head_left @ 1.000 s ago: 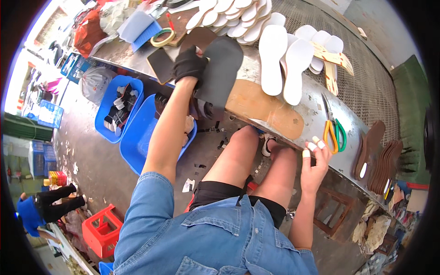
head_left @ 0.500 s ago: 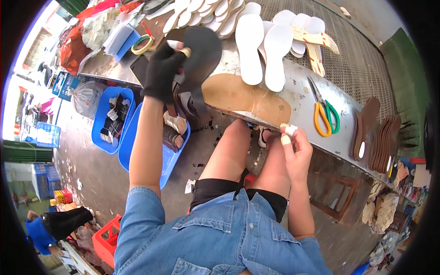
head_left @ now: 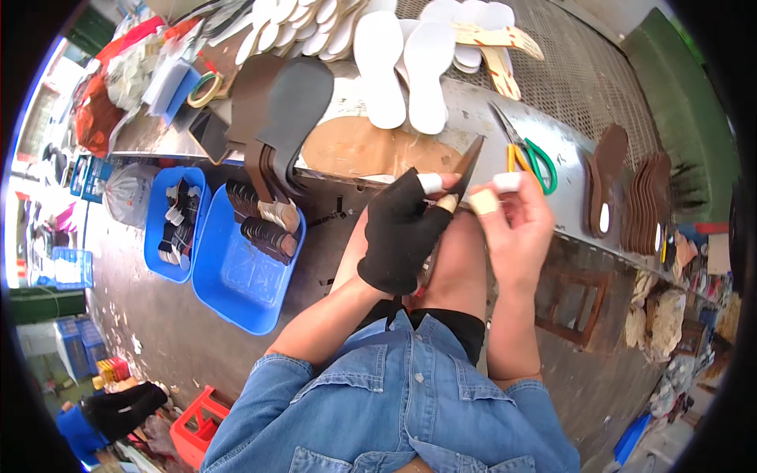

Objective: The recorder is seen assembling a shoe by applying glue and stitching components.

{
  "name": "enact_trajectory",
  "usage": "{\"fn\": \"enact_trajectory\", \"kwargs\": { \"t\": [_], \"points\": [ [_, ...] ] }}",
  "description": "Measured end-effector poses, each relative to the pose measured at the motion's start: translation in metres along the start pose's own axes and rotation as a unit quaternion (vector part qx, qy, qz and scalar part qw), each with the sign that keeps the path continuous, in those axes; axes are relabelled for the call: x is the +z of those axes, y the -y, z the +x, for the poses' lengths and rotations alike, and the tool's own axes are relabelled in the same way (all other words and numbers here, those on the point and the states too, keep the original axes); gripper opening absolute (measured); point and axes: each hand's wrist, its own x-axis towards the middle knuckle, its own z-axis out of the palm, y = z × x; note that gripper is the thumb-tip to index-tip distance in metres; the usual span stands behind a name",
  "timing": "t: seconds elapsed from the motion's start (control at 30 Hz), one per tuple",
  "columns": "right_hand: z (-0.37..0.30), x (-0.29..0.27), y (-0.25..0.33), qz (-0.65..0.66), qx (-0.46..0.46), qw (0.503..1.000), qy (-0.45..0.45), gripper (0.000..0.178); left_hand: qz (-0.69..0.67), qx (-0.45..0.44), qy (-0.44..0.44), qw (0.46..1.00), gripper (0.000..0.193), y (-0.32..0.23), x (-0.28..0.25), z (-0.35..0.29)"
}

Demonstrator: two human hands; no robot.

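Observation:
My left hand, in a black fingerless glove, is over my lap at the bench edge. It pinches a narrow dark brown strap, whose tapered end points up and away from me. Just to its right is my bare right hand, its thumb and a finger wrapped in pale tape. Those fingers are curled together close to the strap; what they hold, if anything, is too small to make out. Beyond my hands a tan sole-shaped board lies on the bench. Dark sole-shaped pieces with straps hang over the edge at left.
White insoles lie at the back of the bench. Scissors with yellow and green handles rest right of centre, near stacked brown soles. Blue bins holding bundled straps stand below left, and a red stool is at lower left.
My left hand has come from the dark sole pieces at the left back to my lap, now holding a dark brown strap. My right hand has stayed near, close beside it. The view has shifted slightly.

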Motion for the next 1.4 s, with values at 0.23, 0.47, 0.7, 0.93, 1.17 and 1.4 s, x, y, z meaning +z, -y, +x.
{"fn": "enact_trajectory", "kwargs": {
  "t": [0.23, 0.47, 0.7, 0.93, 1.17, 1.4],
  "points": [
    [0.003, -0.01, -0.01, 0.18, 0.091, 0.977, 0.066, 0.011, -0.12, -0.04, 0.029, 0.992, 0.024, 0.003, 0.003, -0.009],
    [-0.003, -0.025, -0.032, 0.296, 0.144, 0.943, 0.041, 0.015, -0.215, -0.168, -0.034, 0.961, 0.016, 0.012, -0.022, 0.012],
    [0.002, -0.15, -0.045, 0.38, 0.123, 0.887, -0.232, 0.038, -0.273, -0.182, -0.056, 0.943, 0.042, -0.006, -0.165, 0.034],
    [-0.003, -0.116, -0.02, 0.24, 0.055, 0.952, -0.179, 0.025, 0.155, -0.023, -0.12, 0.98, 0.039, 0.02, -0.226, 0.138],
    [0.012, -0.033, -0.007, 0.126, 0.034, 0.988, -0.079, 0.014, 0.228, 0.073, 0.238, 0.941, 0.088, -0.001, -0.099, 0.068],
    [0.03, 0.029, 0.0, -0.065, -0.162, 0.98, 0.091, 0.011, -0.18, -0.055, 0.107, 0.976, 0.049, 0.017, -0.027, 0.038]
  ]
}}
